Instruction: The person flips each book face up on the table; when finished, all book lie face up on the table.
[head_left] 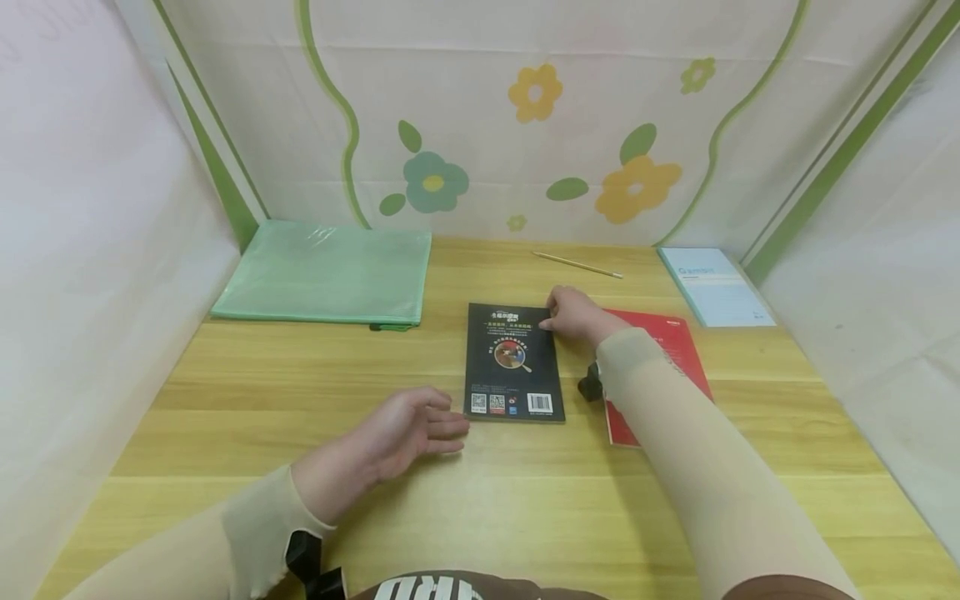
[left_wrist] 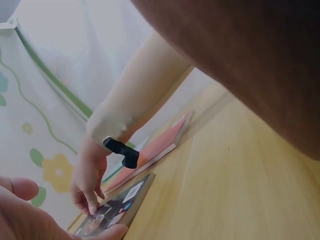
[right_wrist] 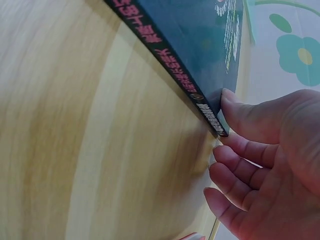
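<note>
Currently the black book (head_left: 513, 361) lies flat on the counter (head_left: 525, 500). Right hand (head_left: 573, 314) pinches its far right corner; left hand (head_left: 397, 437) is open, touching the near left corner. Risk: thin grip slips, book skids into the red book (head_left: 675, 350).

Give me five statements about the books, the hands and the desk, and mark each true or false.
1. The right hand touches the far right corner of the black book. True.
2. The black book lies on top of the green zip folder. False: it lies on the wooden desk, apart from the folder.
3. The left hand grips the pencil. False: the pencil lies far off near the back wall; the left hand is open by the black book's near left corner.
4. A red book lies right of the black book, partly under the right forearm. True.
5. The light blue booklet is stacked on the red book. False: it lies apart, at the far right.
</note>
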